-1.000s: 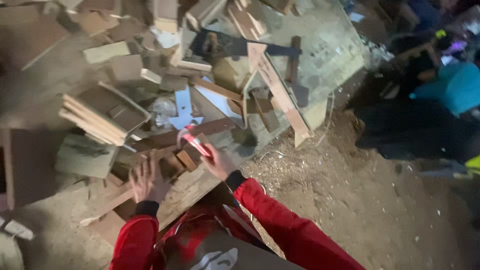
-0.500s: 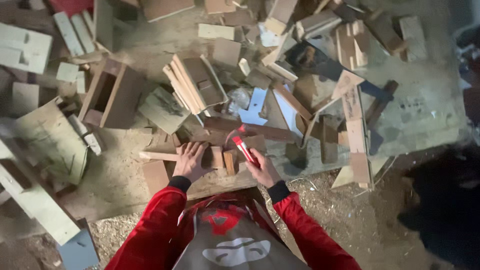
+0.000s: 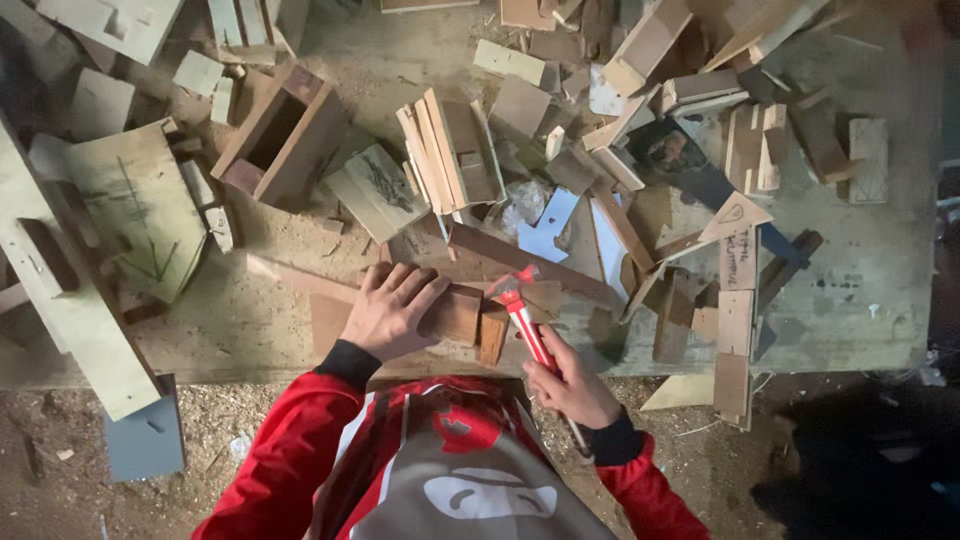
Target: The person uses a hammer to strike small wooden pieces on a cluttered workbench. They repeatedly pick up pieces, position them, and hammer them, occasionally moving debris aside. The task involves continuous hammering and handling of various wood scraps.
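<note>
The left hand (image 3: 392,310) lies flat and open on a wood block (image 3: 458,314) at the table's (image 3: 880,290) near edge — pinning it steady. Just right of the block, the right hand's (image 3: 572,383) grip is closed around a red hammer (image 3: 520,308) — head poised beside the block.

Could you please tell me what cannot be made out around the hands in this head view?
- Wood block: its left part hidden under the left hand.
- Hammer: lower handle hidden inside the right hand.
- Hammer head: whether it touches the wood, too blurred to tell.
- Any nail: too small to see.
</note>
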